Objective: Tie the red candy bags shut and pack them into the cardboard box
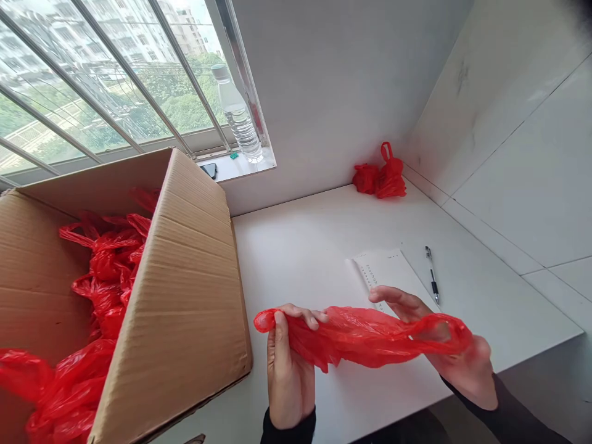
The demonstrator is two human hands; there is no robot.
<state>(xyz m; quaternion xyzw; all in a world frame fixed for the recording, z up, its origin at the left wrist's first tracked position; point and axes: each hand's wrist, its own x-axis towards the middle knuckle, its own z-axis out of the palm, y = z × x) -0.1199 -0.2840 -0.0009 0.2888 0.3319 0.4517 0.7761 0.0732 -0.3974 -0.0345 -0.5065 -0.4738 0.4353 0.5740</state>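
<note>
— Where is the red bag (365, 336)?
— Over the worktop's (300, 259) front edge, its long axis running sideways between both hands.
— And the grips?
— The left hand (289, 370) pinches the left end tight. The right hand (456, 354) is spread inside the handle loop, equally near.

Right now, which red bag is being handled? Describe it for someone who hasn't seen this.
Right of the big cardboard box on the white counter are two hands. The red plastic bag is stretched between them, left hand pinching one end, right hand in its loop. Boxed bags lie crumpled; corner bags are knotted.
</note>
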